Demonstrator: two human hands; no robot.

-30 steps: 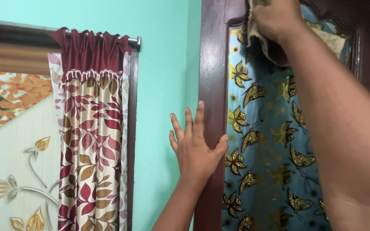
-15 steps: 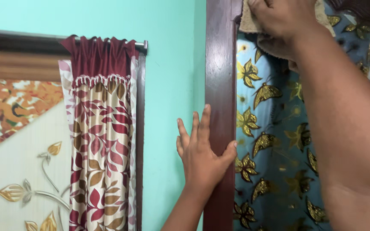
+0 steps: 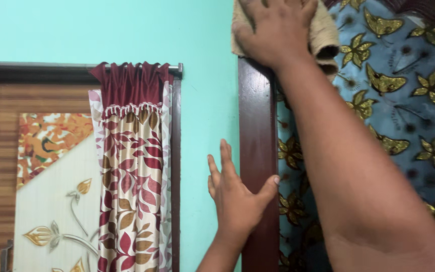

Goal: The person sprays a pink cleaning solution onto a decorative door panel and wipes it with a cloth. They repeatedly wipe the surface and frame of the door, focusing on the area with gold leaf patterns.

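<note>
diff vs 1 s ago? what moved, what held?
The right hand slid the beige cloth leftward, off the blue leaf-patterned curtain and onto the top of the dark wooden frame. It kept the cloth throughout. The left hand stayed braced flat on the frame's edge and the turquoise wall.

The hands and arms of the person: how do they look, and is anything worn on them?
Both arms are bare up to the frame's edge: no sleeve shows. The left hand and the right hand wear no glove, and no ring, watch or bracelet can be seen on them.
</note>
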